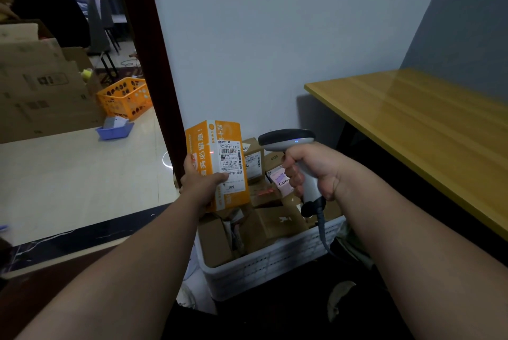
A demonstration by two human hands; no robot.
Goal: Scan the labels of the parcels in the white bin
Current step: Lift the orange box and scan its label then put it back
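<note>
My left hand (202,181) grips an orange and white parcel (211,144) upright above the white bin (275,262). The parcel's white shipping label (232,163) faces me, and a small red dot of light sits just left of its barcode. A grey handheld barcode scanner (287,139) is held in my right hand (313,168), its head pointing left at the parcel, a blue light lit on top. Its cable hangs down over the bin's rim. Several brown cardboard parcels (270,225) and a pink-labelled one (281,178) lie in the bin below.
A yellow wooden table (428,125) stands at the right, close to the bin. A dark door frame (154,64) rises behind the parcel. Beyond it are an orange basket (125,97), a small blue tray (115,130), stacked cardboard boxes (41,86) and a seated person (46,7).
</note>
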